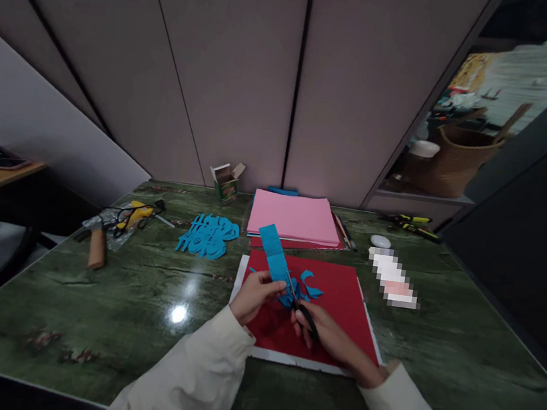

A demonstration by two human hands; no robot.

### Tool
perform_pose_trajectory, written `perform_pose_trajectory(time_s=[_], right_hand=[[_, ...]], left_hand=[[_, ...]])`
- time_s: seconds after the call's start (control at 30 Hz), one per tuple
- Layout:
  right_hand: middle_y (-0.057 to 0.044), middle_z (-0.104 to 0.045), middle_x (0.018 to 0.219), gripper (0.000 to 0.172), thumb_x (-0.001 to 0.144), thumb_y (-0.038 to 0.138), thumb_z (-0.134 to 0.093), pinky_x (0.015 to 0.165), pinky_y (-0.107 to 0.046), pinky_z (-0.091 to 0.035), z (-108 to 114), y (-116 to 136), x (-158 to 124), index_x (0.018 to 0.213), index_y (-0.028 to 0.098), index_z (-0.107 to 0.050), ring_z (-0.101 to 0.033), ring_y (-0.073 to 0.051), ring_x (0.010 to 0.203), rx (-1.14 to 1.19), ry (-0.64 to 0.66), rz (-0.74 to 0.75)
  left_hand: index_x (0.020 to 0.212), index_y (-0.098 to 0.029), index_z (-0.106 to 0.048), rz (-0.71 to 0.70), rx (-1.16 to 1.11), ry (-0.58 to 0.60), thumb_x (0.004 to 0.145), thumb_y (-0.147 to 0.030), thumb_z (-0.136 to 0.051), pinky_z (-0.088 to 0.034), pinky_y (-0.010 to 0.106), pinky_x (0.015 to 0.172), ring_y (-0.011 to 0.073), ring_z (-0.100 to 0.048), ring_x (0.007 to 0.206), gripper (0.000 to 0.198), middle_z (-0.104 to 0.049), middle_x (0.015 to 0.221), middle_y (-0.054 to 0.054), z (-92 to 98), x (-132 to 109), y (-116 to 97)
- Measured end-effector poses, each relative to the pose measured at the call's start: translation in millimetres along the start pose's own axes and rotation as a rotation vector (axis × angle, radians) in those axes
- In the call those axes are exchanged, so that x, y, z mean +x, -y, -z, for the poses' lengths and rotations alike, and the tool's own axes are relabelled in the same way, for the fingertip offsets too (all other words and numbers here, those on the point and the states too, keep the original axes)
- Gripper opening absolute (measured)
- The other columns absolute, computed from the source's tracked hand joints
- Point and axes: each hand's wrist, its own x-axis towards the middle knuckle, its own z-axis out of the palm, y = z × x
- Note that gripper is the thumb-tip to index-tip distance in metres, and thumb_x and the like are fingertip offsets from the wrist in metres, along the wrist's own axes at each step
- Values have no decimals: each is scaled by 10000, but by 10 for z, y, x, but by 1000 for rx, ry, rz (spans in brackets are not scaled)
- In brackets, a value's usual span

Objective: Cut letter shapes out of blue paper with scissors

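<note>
Left hand [255,297]: grip pinched on a blue paper strip [271,252], which rises toward 11 o'clock. Right hand [331,339]: grip closed around black scissors [304,314], blades at the strip's lower part; blade spread hard to tell. Both hands are over a red sheet [340,308] lying on a white board [239,281]. Blue paper scraps [301,293] sit on the sheet, just past the blades.

Green marble-look desk [87,321] beyond. At 12 o'clock: pink paper stack [295,216] on red sheets, small open cardboard box [226,182] behind to its left. At 11 o'clock: blue cut-out lettering [207,237]. At 10 o'clock: wooden-handled tool [97,248] and a yellow tool in clear plastic [136,214]. At 1 o'clock: white round object [380,241], blurred white-pink item [392,278], yellow-black tool [414,227]. Woven basket [455,163] on a shelf, upper right.
</note>
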Motion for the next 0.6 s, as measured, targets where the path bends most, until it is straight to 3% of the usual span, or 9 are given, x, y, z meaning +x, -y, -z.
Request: perform_pose_trajectory(time_s=[0.23,0.6], right_hand=[[10,-528,635,355,808,510,-404,398,-181,-336,-5,0,1,785,167,-488,-457,-66,424,-40,-12,18],[18,-502,624,347,810,521,-389,390,-186,-346,-29,-61,12,797,188,-483,-429,-65,407,-65,-39,-11]], left_hand=[[634,-104,-631,-37,56,-4,588,-237,-689,-329,198,457,86,-495,475,152,-588,532,16,16,-1,-24],[627,-99,-626,-38,57,-16,587,-217,-685,-325,187,448,77,-483,473,137,-577,532,15,18,6,-15]])
